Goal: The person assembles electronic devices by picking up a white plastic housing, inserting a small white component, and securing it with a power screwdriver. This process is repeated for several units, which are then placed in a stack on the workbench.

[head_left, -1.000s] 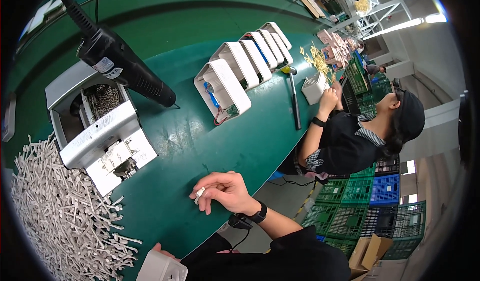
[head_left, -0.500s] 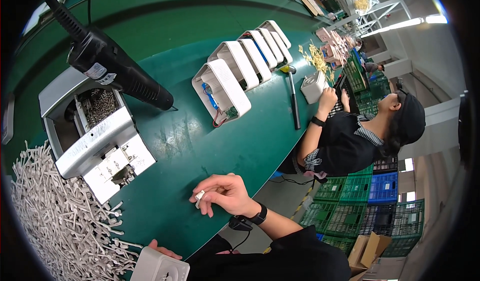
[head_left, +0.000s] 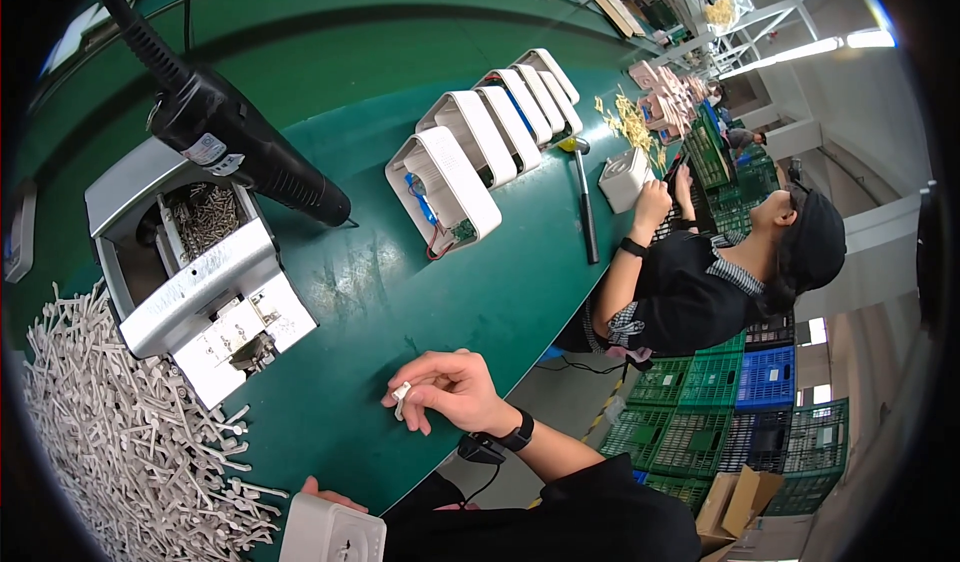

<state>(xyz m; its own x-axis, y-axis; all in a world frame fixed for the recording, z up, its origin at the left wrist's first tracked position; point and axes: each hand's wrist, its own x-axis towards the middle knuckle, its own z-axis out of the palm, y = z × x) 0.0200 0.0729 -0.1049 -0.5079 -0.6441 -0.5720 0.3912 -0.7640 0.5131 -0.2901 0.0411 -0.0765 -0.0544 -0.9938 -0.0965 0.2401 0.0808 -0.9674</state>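
Observation:
My right hand [head_left: 455, 390] is closed above the green bench, pinching a small white plastic piece [head_left: 401, 393] between thumb and fingers. At the lower edge my left hand [head_left: 331, 497] rests against a white boxy housing [head_left: 340, 534]; only part of its fingers shows past the housing, the rest is hidden. Beside it spreads a large heap of thin white plastic pieces [head_left: 130, 442]. Beyond my hands stands a silver screw feeder [head_left: 215, 282] with many small screws [head_left: 208, 220] in its tray. A black electric screwdriver [head_left: 255, 152] hangs above it, bit pointing down at the bench.
Several open white housings [head_left: 450, 187] stand in a row, the nearest with a blue battery and wires. A hammer [head_left: 586, 207] lies right of them. A co-worker [head_left: 690, 282] sits at the bench by another housing [head_left: 625, 179]. Stacked crates [head_left: 710, 382] and a cardboard box [head_left: 740, 507] are at right.
The view has shifted slightly. The housing at my left hand sits a little farther right in the picture. My right hand keeps its pinch on the small piece.

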